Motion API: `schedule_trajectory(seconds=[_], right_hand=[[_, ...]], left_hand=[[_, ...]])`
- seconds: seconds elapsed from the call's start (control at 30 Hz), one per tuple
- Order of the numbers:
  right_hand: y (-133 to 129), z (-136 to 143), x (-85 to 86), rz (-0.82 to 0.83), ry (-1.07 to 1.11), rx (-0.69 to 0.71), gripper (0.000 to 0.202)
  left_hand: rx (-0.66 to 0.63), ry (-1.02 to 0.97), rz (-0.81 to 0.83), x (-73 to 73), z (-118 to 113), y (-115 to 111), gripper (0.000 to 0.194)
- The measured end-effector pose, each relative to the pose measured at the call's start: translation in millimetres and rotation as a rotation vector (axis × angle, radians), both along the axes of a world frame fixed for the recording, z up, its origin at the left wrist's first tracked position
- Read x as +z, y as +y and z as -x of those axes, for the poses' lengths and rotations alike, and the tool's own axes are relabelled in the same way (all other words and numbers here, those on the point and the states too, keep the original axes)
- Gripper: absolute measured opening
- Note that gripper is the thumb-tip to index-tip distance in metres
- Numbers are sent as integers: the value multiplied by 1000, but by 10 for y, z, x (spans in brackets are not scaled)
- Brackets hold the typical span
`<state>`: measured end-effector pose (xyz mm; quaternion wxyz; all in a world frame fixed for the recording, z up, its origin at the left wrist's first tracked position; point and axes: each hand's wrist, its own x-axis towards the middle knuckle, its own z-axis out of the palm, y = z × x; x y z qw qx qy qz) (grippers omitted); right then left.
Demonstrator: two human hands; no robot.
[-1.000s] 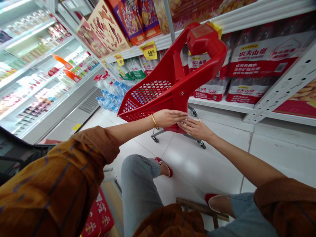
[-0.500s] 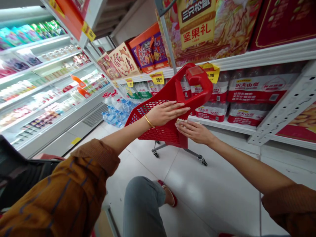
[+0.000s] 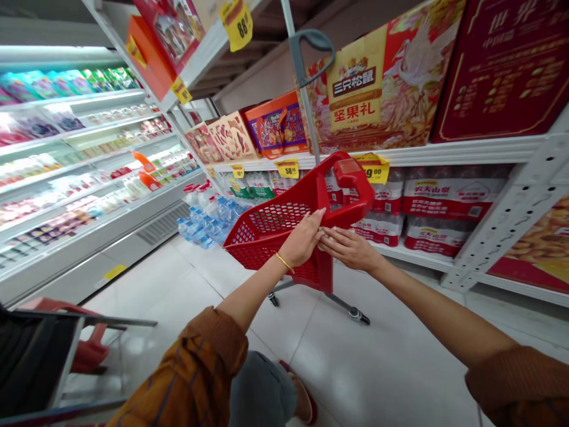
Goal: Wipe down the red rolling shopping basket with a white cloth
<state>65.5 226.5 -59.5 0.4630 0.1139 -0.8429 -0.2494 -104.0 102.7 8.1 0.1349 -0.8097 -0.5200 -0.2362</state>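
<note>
My left hand [image 3: 306,237], with a gold bangle at its wrist, is closed, its fingers pressed together and pointing up towards the cart handle. My right hand [image 3: 349,248] meets it from the right, fingers held together and their tips touching the left hand. Whatever lies between the two hands is mostly hidden; only a small pale bit shows at the fingertips. Just behind them stands a red shopping cart [image 3: 267,228] with a mesh basket and a thick red handle.
Shelving [image 3: 484,151] with gift boxes and packs of bottled water runs behind the cart. Bottle packs [image 3: 207,216] sit on the floor left of it. A lit refrigerated display [image 3: 89,228] is at the left. A metal-framed object with dark fabric [image 3: 40,356] stands at lower left.
My left hand has tilted upward, and its fingers have come against my right fingertips. The crumpled white thing at my right hand is now mostly covered. The view has shifted, showing more upper shelf.
</note>
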Motion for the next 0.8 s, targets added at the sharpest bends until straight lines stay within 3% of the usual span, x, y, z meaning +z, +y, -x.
schedule_trajectory(seconds=[0.17,0.47,0.63,0.8], right_hand=[[-74,-44,54,50,65,4,31],[-204,-272,1,183,56,-50,36],[-397,-442,112,128,148,-109,33],[-594,-583,209,188,118,-117,34]], left_hand=[[47,-157,-107,-70,-179,4,48],[122,-399,-253,-139,-561,-71,37],[151,-483,-253,-129,-750,-179,35],[166,-546,-261,-114,-903,-299,35]])
